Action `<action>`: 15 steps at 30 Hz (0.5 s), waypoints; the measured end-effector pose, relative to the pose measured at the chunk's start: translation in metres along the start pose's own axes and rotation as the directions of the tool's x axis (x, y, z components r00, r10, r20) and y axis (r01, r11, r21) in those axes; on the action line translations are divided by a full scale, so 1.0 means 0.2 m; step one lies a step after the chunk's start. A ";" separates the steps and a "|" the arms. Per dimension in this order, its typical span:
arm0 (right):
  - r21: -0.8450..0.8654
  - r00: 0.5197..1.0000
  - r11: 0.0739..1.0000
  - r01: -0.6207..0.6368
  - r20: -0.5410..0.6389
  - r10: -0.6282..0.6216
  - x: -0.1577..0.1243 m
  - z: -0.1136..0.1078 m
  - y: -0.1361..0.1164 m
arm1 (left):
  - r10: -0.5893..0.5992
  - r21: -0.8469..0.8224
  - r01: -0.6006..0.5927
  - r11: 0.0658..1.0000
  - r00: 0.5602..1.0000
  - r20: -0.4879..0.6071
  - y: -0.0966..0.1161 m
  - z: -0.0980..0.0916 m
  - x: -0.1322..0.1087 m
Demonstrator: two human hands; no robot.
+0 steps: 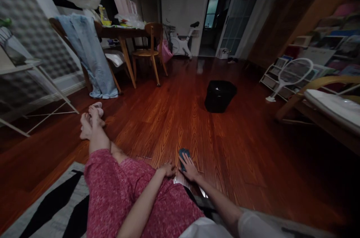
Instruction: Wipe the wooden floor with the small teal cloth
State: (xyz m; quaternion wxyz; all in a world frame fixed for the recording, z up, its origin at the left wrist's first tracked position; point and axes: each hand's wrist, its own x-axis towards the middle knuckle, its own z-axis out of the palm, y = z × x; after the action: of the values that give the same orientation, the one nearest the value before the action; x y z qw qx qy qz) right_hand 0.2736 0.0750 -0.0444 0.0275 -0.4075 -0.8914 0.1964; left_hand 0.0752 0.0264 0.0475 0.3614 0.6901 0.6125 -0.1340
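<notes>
My right hand [189, 166] lies over a small dark blue thing [184, 153] on the wooden floor, its fingers stretched and spread across it. The blue thing may be a folded cloth, but its kind is hard to make out, and my palm and fingers hide part of it. Close by on the left, my left hand [168, 169] rests low beside my thigh, fingers loosely apart, with nothing visible in them. Pink-red shorts [112, 181] cover my thighs, and my bare legs stretch toward the left.
A glossy black bin [219, 95] stands ahead on the red-brown floor [168, 118]. Under me is a grey and black rug [67, 193]. Light slippers [98, 108] lie by my feet. Farther off are a wooden chair [150, 52], draped jeans [87, 50] and a white racket-shaped object [295, 71].
</notes>
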 end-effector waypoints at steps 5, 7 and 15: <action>0.035 0.997 0.997 0.070 0.026 -0.071 -0.48 0.10 0.05 | 0.011 -0.044 -0.011 0.999 1.000 0.003 -0.02 0.02 0.04; 0.037 0.997 0.997 0.063 0.036 -0.064 -0.60 0.13 0.05 | 0.013 -0.058 -0.012 0.998 1.000 0.007 -0.03 0.03 0.04; 0.014 0.999 1.000 0.020 -0.043 -0.020 -0.37 0.08 0.07 | -0.012 -0.026 0.012 1.000 1.000 -0.004 0.01 -0.01 -0.01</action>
State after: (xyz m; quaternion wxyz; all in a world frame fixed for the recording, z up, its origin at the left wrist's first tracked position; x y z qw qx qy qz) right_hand 0.3296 0.0250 -0.0559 0.0513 -0.4025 -0.8932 0.1936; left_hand 0.0768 0.0251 0.0510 0.3681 0.6820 0.6192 -0.1269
